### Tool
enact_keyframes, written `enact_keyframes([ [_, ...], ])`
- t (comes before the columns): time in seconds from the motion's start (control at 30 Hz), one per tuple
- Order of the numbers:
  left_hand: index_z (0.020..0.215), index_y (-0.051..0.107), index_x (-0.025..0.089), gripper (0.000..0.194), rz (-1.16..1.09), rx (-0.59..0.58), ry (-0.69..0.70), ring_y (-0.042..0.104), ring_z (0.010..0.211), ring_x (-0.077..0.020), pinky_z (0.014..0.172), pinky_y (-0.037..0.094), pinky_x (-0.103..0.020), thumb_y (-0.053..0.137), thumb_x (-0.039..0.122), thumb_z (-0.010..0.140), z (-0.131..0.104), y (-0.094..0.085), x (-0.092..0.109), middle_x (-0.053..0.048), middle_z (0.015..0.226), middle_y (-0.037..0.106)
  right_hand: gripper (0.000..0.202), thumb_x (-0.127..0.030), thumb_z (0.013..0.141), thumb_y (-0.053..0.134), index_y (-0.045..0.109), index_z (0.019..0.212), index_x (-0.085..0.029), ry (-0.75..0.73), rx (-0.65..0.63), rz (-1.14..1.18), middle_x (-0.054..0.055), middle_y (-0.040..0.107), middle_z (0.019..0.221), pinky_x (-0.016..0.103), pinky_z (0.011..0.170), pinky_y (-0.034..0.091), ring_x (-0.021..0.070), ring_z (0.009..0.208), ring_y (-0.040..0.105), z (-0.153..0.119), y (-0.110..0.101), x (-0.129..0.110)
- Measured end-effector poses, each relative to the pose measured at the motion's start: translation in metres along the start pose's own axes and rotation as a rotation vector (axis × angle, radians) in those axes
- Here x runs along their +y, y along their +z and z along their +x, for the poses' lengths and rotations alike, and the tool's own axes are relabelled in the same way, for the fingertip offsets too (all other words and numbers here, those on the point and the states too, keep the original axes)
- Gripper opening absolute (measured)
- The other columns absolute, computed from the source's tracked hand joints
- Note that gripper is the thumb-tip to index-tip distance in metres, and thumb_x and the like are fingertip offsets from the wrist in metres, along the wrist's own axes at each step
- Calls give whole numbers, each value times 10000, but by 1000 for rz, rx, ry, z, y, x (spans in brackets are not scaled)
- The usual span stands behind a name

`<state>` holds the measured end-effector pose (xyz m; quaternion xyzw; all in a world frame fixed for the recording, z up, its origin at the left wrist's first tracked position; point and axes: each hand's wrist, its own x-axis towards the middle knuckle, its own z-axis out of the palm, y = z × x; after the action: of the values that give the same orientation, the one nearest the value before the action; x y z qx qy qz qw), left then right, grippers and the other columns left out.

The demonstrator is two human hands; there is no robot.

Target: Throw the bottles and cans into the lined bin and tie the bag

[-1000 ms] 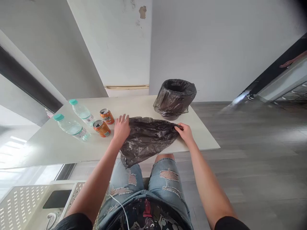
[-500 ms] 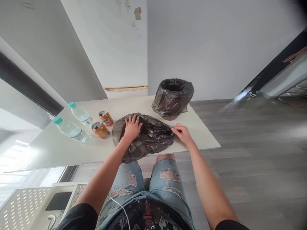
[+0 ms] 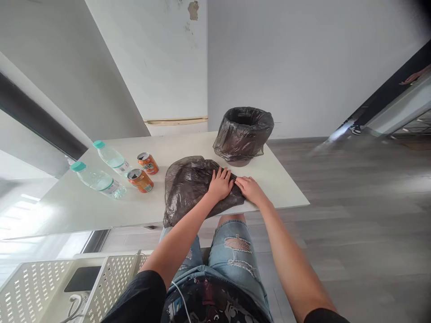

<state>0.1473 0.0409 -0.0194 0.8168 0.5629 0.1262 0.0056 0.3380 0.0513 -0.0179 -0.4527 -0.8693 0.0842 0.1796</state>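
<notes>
A: Location of dark plastic bag (image 3: 186, 185)?
B: On counter (image 3: 81, 208), near edge, right of orange cans (image 3: 140, 181).
A: Hand states?
B: Left hand (image 3: 220, 184): laid open on bag. Right hand (image 3: 251, 189): at right end; cannot tell whether grasping.
A: Progress?
B: Spread out, but crumpled, not flat. Far bin (image 3: 240, 141): lined.
</notes>
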Motion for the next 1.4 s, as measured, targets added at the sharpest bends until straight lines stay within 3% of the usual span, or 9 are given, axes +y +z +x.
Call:
enact_keyframes([
  [0.2, 1646, 425, 163, 647, -23, 6, -11, 293, 1615, -372, 1310, 243, -614, 311, 493, 1101, -7, -1, -32, -123, 1722, 377, 274, -232, 1095, 407, 626, 930, -221, 54, 29, -3, 82, 706, 909, 338, 821, 388, 248, 922, 628, 0, -1, 2],
  [0.3, 1652, 419, 191, 641, -17, -12, -120, 315, 1601, -399, 1279, 271, -658, 325, 495, 1095, -22, -14, -77, -140, 1725, 363, 273, -225, 1092, 409, 624, 924, -222, 66, 44, 18, 75, 702, 903, 336, 809, 385, 243, 908, 622, -1, -1, 4],
  [0.47, 1657, 389, 111, 679, 50, -8, -279, 282, 1606, -434, 1281, 225, -683, 304, 480, 1093, -54, -34, -159, -187, 1721, 353, 281, -238, 1092, 410, 622, 907, -226, 73, 64, 31, 78, 698, 891, 347, 808, 388, 253, 915, 618, -1, -2, 4],
  [0.6, 1652, 389, 91, 682, 87, -5, -381, 256, 1616, -433, 1288, 215, -669, 284, 470, 1094, -70, -41, -190, -203, 1715, 360, 281, -247, 1085, 401, 632, 926, -230, 109, 76, 63, 89, 712, 925, 372, 823, 410, 270, 939, 615, -1, -3, 4],
  [0.77, 1652, 383, 103, 682, 52, 8, -452, 255, 1621, -423, 1276, 267, -653, 255, 481, 1098, -75, -48, -198, -214, 1725, 333, 291, -323, 1088, 383, 627, 956, -236, 174, 145, 157, 101, 690, 957, 391, 822, 452, 285, 950, 604, -3, -5, 7],
  [0.93, 1646, 399, 118, 686, -43, 89, -345, 250, 1630, -391, 1295, 286, -594, 246, 508, 1104, -102, -63, -199, -182, 1735, 329, 369, -533, 1065, 421, 591, 1193, -232, 303, 333, 256, 134, 631, 1209, 390, 860, 493, 277, 1046, 620, -1, -9, 9],
  [1.17, 1622, 459, 217, 593, -163, 39, -224, 262, 1639, -300, 1330, 234, -570, 301, 467, 1108, -149, -68, -197, -112, 1736, 356, 587, -725, 1012, 368, 581, 857, -201, 726, 358, -4, 202, 625, 995, 520, 952, 465, 382, 1045, 580, -21, 1, -22],
  [1.3, 1596, 493, 208, 583, -286, 154, -233, 329, 1613, -273, 1330, 269, -532, 297, 454, 1104, -152, -73, -194, -97, 1722, 386, 502, -677, 962, 518, 611, 886, -190, 846, 318, -5, 231, 619, 1083, 551, 943, 462, 408, 1087, 571, -31, 17, -55],
  [1.4, 1548, 545, 201, 576, -376, 222, -236, 398, 1577, -257, 1314, 325, -493, 293, 465, 1102, -152, -80, -194, -94, 1687, 448, 364, -573, 892, 621, 597, 861, -211, 788, 472, 332, 143, 617, 1003, 501, 933, 487, 317, 972, 599, -24, 20, -57],
])
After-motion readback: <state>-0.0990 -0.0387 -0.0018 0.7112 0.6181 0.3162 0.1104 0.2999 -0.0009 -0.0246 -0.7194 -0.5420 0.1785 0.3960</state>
